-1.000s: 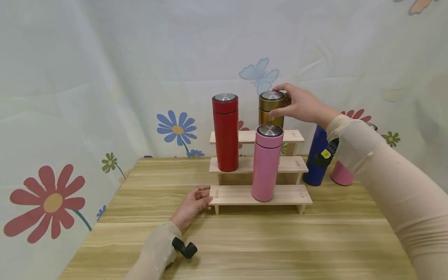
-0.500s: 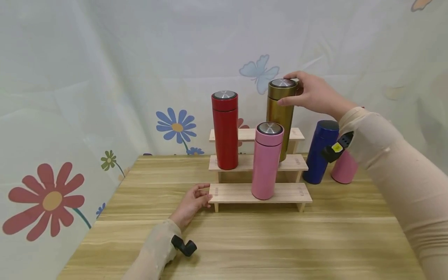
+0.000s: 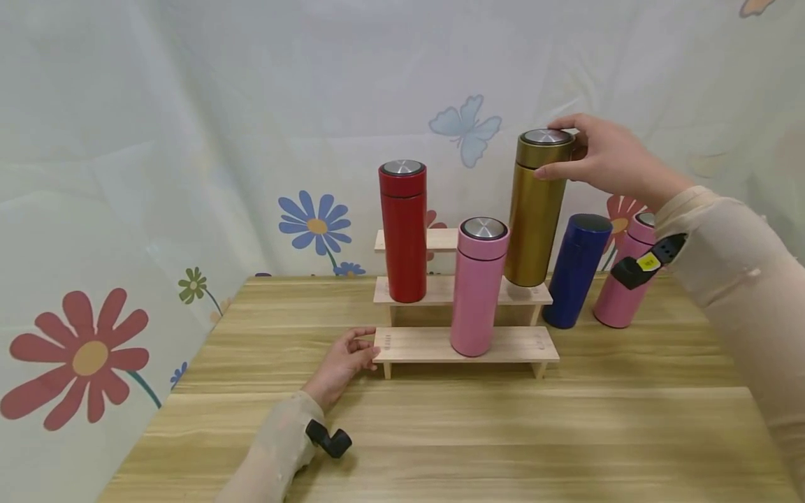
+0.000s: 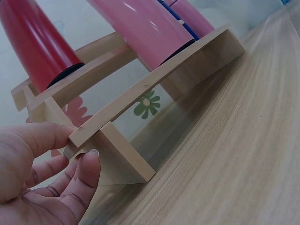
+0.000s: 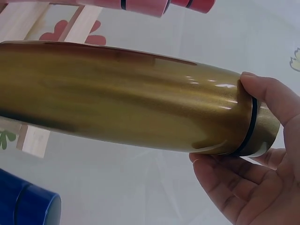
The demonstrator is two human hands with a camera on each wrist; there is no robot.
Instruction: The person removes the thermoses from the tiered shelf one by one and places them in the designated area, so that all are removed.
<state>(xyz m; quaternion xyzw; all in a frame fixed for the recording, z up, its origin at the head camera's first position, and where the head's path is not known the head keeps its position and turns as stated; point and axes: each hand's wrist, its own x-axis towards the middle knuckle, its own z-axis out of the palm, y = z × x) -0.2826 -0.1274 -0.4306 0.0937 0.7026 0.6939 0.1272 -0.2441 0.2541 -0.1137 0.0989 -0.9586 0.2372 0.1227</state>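
My right hand [image 3: 619,159] grips a gold thermos flask [image 3: 539,209] round its top, thumb on one side and fingers on the other. The flask hangs slightly tilted at the right end of the three-tier wooden stand [image 3: 415,344], its base over the middle tier. At the stand's lower left corner, my left hand [image 4: 51,173] pinches the end of the bottom board between thumb and fingers. A red thermos flask [image 3: 404,237] stands upright on the middle tier's left. On the bottom tier stands a pink thermos flask [image 3: 478,293].
Right of the stand, a blue flask [image 3: 575,272] and a second pink flask [image 3: 619,293] stand on the wooden table [image 3: 478,440]; my right sleeve partly covers the pink one. Behind everything hangs a pale curtain [image 3: 264,98] printed with flowers.
My right hand has lifted the gold flask up from behind the front pink one and carried it to the right and nearer. My left hand stays at the stand's corner.
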